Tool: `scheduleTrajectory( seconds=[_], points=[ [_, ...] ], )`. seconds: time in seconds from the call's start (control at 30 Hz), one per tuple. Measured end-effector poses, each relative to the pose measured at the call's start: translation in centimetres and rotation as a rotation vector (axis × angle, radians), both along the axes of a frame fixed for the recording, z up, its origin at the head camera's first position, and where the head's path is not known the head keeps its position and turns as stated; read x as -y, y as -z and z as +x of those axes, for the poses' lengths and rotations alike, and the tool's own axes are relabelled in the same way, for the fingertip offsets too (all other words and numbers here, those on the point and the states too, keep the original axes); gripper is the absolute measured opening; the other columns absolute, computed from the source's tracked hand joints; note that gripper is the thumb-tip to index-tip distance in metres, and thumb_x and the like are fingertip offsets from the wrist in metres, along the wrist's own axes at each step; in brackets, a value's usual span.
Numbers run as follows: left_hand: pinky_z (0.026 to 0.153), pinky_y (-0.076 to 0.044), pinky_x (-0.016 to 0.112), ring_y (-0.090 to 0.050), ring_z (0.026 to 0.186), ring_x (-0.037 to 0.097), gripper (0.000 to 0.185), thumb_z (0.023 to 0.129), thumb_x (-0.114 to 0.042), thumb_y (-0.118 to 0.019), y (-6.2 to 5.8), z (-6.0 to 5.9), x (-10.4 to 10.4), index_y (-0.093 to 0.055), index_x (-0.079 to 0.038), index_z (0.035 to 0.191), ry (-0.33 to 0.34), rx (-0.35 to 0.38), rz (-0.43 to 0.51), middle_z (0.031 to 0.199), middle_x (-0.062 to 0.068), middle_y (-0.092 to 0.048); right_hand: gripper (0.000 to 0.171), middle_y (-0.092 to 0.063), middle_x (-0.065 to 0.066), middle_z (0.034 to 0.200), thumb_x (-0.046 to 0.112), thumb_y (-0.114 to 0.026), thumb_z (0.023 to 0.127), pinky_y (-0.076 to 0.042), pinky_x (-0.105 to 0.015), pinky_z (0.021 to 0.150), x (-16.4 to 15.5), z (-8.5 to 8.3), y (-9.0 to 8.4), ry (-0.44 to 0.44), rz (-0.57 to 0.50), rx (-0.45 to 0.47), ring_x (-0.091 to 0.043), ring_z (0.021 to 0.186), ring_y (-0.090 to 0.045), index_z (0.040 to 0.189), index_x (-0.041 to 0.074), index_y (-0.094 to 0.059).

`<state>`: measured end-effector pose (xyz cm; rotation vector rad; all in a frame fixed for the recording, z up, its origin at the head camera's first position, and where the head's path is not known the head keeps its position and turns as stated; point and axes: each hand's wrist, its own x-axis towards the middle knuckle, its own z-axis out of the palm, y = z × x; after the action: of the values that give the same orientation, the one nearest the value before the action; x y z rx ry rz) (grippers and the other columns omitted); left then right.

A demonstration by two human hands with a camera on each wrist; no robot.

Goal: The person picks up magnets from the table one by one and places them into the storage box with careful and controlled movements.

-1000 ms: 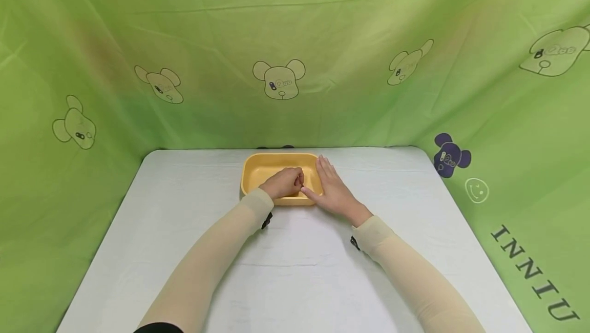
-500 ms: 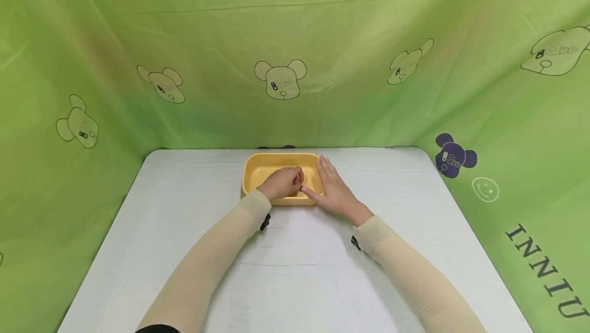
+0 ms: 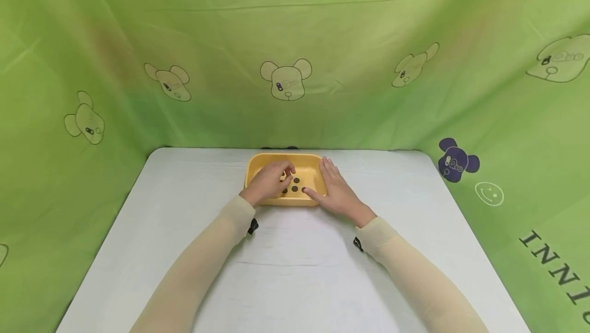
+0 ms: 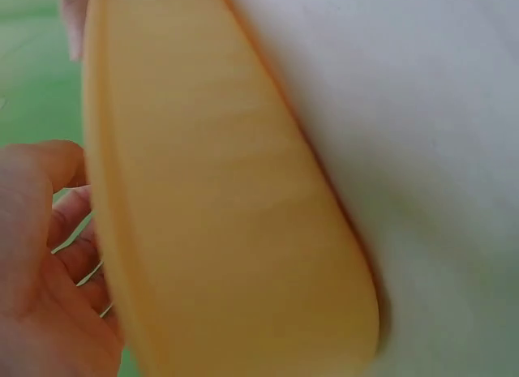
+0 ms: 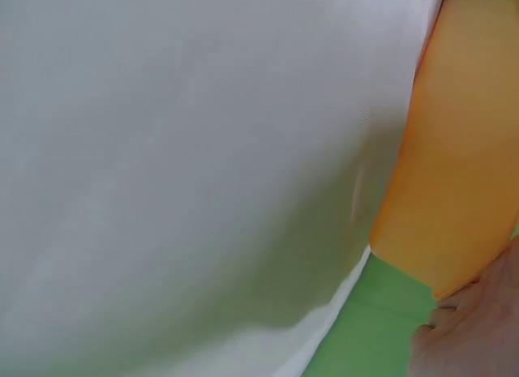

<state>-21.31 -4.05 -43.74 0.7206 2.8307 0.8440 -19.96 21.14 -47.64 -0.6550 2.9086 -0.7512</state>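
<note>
A shallow yellow rectangular box (image 3: 313, 169) stands near the back of the white table in the head view, with several small dark discs (image 3: 296, 180) on its floor. My left hand (image 3: 269, 182) reaches over the box's front left, fingers loosely bent and thumb apart from them, with discs showing around and beneath. In the left wrist view its fingertips are hidden behind the yellow wall (image 4: 203, 190). My right hand (image 3: 338, 192) lies along the box's right side with straight fingers. Its thumb (image 3: 313, 194) extends inside, its tip right at one disc.
White cloth covers the table (image 3: 295, 271), whose back edge runs close behind the box. Green printed curtain (image 3: 286, 20) encloses the back and both sides. Both forearms, in pale sleeves (image 3: 405, 266), cross the front part of the table.
My left hand has shifted left and opened its fingers, uncovering the dark discs. The right hand stays at the box's right side. The head view has shifted slightly.
</note>
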Motion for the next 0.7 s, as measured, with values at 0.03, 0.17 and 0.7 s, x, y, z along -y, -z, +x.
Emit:
scheduleTrajectory(
  seconds=[0.03, 0.17, 0.7],
  points=[
    [0.094, -0.054, 0.04, -0.066, 0.107, 0.023, 0.021, 0.108, -0.015, -0.065, -0.2, 0.1, 0.3, -0.067, -0.007, 0.127, -0.004, -0.006, 0.007, 0.114, 0.003, -0.069, 0.108, -0.003, -0.021, 0.178, 0.068, -0.055, 0.104, -0.007, -0.048, 0.134, 0.0, 0.0, -0.1, 0.001, 0.002, 0.001, -0.036, 0.166, -0.002, 0.169, -0.003, -0.007],
    [0.101, -0.053, 0.044, -0.065, 0.118, 0.029, 0.023, 0.108, -0.016, -0.065, -0.7, 0.8, 1.5, -0.067, -0.008, 0.129, -0.038, -0.026, 0.021, 0.12, 0.005, -0.069, 0.108, -0.003, -0.02, 0.179, 0.07, -0.053, 0.103, -0.007, -0.049, 0.134, -0.2, -0.1, -0.3, 0.002, -0.003, 0.011, -0.038, 0.166, -0.004, 0.17, -0.003, -0.009],
    [0.123, -0.037, 0.054, -0.051, 0.144, 0.035, 0.047, 0.107, -0.029, -0.067, -2.3, 3.9, 8.1, -0.061, -0.009, 0.149, -0.156, -0.21, -0.049, 0.151, 0.012, -0.061, 0.097, 0.0, -0.011, 0.18, 0.068, -0.052, 0.105, 0.004, -0.055, 0.133, -3.5, 1.2, -2.1, -0.001, 0.047, -0.065, -0.038, 0.166, 0.001, 0.172, 0.009, -0.014]
  ],
)
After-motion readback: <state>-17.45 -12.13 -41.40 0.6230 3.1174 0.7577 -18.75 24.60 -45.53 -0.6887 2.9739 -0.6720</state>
